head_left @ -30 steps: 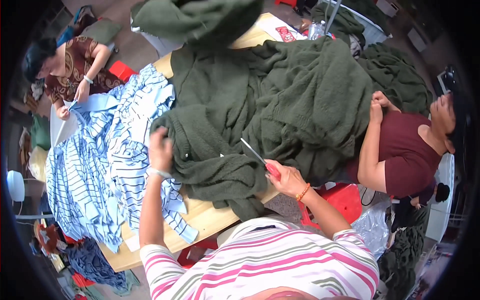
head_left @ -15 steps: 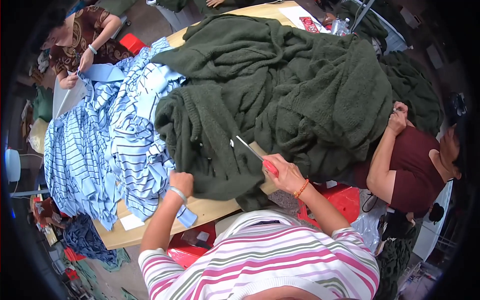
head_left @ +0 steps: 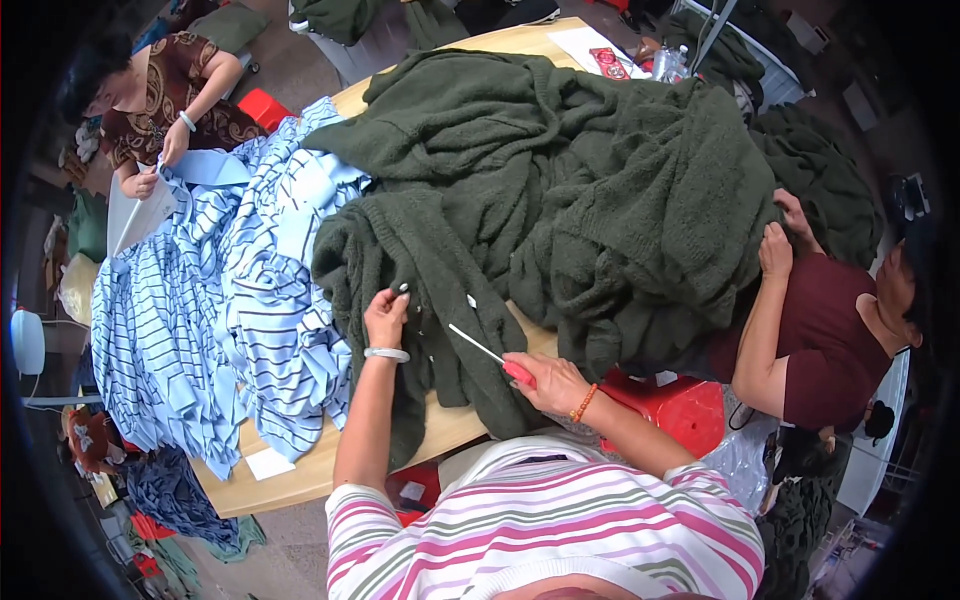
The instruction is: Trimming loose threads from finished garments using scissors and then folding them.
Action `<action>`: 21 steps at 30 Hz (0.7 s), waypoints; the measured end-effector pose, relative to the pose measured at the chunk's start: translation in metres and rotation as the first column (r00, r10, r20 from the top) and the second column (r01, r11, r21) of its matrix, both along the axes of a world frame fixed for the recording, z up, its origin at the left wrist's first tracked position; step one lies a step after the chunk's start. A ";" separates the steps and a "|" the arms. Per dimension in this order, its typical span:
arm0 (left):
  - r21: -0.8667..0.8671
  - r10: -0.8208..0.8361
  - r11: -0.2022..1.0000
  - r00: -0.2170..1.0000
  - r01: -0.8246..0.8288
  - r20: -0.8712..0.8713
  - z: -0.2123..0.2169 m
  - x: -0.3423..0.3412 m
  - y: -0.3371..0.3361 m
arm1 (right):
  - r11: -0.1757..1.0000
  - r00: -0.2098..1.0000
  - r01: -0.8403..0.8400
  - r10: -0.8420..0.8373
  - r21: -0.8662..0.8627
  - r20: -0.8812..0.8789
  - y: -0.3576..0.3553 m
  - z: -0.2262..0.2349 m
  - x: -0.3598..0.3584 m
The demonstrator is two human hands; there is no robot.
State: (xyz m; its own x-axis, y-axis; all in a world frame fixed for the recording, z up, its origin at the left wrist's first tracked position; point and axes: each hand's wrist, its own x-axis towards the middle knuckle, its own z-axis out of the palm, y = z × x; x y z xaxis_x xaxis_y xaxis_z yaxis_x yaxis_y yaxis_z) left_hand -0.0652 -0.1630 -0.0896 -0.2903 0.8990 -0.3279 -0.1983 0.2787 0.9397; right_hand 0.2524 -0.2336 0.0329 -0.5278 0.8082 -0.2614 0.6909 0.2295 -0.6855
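Note:
A dark green knit garment (head_left: 445, 255) lies before me, at the near edge of a large heap of the same cloth. My left hand (head_left: 385, 320) is closed in a pinch on it, beside a small white piece (head_left: 404, 287) that may be a button or tag. Red-handled scissors (head_left: 478, 343) are gripped in my right hand (head_left: 556, 384). Their blades point up and left over the garment, and I cannot tell whether they touch it. Another small white piece (head_left: 471, 300) shows on the cloth near the blade tips.
Blue striped cloth (head_left: 275, 320) is piled on the wooden table (head_left: 285, 488) to the left. One co-worker (head_left: 200, 85) handles a blue piece at the far left; another (head_left: 820, 330) touches the green heap at the right. A red stool (head_left: 680, 415) stands near my right arm.
My left hand has moved up and slightly right, from the garment's lower edge onto its front. The scissors in my right hand have shifted down and left. The garment's near part now hangs differently.

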 end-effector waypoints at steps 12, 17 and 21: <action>-0.039 -0.142 0.986 0.942 0.161 0.304 0.046 0.036 0.013 | 0.997 0.993 0.075 -0.075 0.003 0.091 0.016 0.027 -0.003; 0.054 -0.127 0.992 0.910 0.115 0.395 0.044 0.037 0.008 | 0.997 0.987 0.077 -0.072 -0.029 0.141 0.014 0.029 -0.001; 0.047 -0.146 0.989 0.863 0.140 0.483 0.060 0.057 0.000 | 0.996 0.992 0.091 -0.090 -0.006 0.087 0.015 0.029 -0.004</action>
State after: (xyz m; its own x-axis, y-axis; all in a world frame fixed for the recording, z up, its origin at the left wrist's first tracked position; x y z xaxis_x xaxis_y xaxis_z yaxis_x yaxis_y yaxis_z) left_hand -0.0085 -0.1627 -0.0297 0.0348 0.9225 -0.3843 -0.5878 0.3299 0.7387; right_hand 0.2487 -0.2185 0.0617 -0.4274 0.8489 -0.3110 0.7657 0.1570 -0.6238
